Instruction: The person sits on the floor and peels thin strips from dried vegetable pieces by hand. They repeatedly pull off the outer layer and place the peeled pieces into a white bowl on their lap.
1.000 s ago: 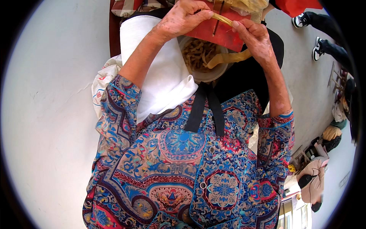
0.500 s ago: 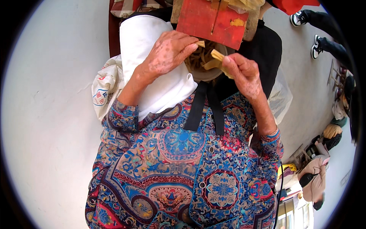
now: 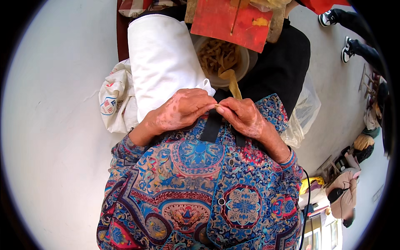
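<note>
My left hand and my right hand meet thumb to thumb in front of my waist, both closed in a pinch. Between their fingertips is the tip of a pale yellow flat strip; its material I cannot make out. From behind my right fingers the strip runs up to the edge of a round, light-coloured tub. Inside the tub lie several tan, curled strips. Part of the tub is hidden under a red board.
A white cloth covers my left thigh. Beside it hangs a printed white bag; a clear plastic bag is at my right. A wooden block sits under the red board. Another person's shoes are at far right.
Both hands have come down toward my waist and closed together. The separate folded strip ends they held over the tub now meet at the fingertips, and the tub's contents show more fully.
</note>
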### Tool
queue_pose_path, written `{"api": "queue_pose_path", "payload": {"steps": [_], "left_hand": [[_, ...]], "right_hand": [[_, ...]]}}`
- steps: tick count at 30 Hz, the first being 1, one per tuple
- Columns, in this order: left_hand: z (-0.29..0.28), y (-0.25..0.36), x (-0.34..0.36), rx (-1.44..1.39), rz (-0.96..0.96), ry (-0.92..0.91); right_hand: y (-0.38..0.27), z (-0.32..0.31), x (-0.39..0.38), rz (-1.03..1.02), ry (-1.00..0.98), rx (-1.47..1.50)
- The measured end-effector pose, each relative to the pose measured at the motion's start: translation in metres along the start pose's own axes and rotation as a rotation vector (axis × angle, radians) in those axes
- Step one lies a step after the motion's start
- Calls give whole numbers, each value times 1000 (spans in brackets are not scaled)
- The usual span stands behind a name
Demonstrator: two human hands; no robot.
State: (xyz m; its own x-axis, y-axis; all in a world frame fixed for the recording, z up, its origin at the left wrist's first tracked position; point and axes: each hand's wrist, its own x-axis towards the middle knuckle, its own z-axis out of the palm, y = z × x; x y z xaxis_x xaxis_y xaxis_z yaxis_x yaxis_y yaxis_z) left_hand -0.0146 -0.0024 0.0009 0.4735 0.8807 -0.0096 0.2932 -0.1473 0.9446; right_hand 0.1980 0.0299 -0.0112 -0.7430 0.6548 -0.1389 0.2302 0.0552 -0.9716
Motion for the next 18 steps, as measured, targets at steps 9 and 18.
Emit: {"api": "queue_pose_path", "payload": {"steps": [9, 18], "left_hand": [[-71, 19, -18, 166, -126, -55], [-22, 38, -6, 495, -197, -81]], "right_hand": [[-14, 17, 25, -174, -53, -143], [-1, 29, 29, -185, -60, -111]]}}
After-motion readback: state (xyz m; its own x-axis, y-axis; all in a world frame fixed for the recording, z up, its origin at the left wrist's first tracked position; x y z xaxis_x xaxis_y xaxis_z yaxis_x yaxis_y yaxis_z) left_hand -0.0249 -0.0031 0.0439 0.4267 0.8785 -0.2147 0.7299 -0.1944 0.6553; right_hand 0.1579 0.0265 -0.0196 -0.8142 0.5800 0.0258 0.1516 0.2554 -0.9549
